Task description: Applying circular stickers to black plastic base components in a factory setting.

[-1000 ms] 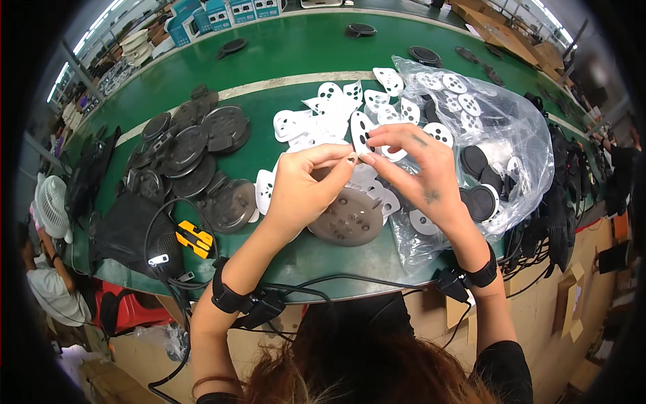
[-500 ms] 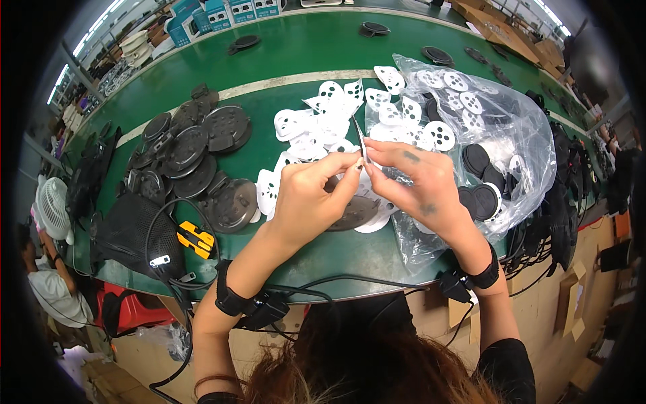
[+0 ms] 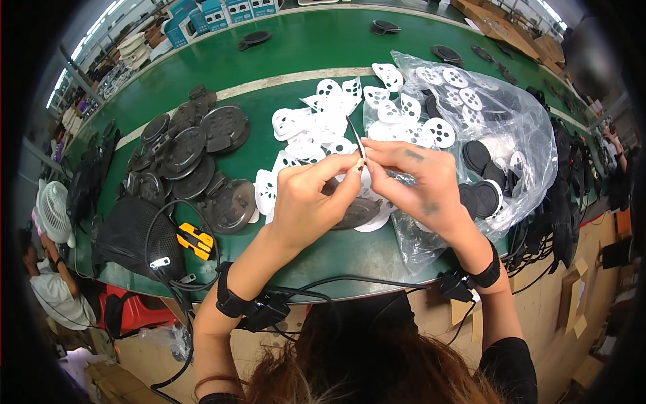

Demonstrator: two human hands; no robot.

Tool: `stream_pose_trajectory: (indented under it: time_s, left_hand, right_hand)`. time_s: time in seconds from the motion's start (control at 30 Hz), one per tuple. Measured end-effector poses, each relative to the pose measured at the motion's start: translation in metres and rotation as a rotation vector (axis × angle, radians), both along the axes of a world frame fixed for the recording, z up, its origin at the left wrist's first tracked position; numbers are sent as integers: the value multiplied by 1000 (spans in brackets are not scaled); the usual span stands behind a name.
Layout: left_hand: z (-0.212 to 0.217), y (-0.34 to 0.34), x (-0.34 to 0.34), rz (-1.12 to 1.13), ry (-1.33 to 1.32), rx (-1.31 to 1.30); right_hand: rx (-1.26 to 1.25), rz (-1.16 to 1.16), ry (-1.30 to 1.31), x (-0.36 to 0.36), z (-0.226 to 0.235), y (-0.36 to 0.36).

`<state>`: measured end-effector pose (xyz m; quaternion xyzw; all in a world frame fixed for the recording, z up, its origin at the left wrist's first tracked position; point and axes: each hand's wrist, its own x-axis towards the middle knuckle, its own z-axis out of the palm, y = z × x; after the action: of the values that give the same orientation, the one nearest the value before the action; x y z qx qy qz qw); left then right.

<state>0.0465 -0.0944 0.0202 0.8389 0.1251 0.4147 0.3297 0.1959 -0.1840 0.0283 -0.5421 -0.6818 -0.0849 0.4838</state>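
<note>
Your left hand [image 3: 306,202] and right hand [image 3: 417,185] meet above the green tabletop [image 3: 296,54], fingers pinched shut on a thin white sheet piece [image 3: 356,145] seen nearly edge-on between them. To your right a clear plastic bag [image 3: 518,128] lies open, holding black round pads [image 3: 481,172] and white perforated cutouts [image 3: 457,87]. More white cutouts [image 3: 316,121] lie loose beyond your hands. Dark round discs [image 3: 195,155] crowd the left side. Bare green surface lies beyond the pale stripe; the near edge runs just below your wrists.
</note>
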Motion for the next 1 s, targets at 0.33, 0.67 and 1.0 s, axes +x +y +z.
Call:
stream_pose_trajectory:
  time_s: [0.33,0.67,1.0]
  left_hand:
    - [-3,2,1,2,-59,78]
    - [-2,-1,3,-9,-129,-68]
    - [10,7,-3,-96,-129,-567]
  right_hand:
    - [-104,67,147,0,6,-2]
    - [28,-19,-12,-5,0,-2]
    - [-48,-88,574,26,20,-3]
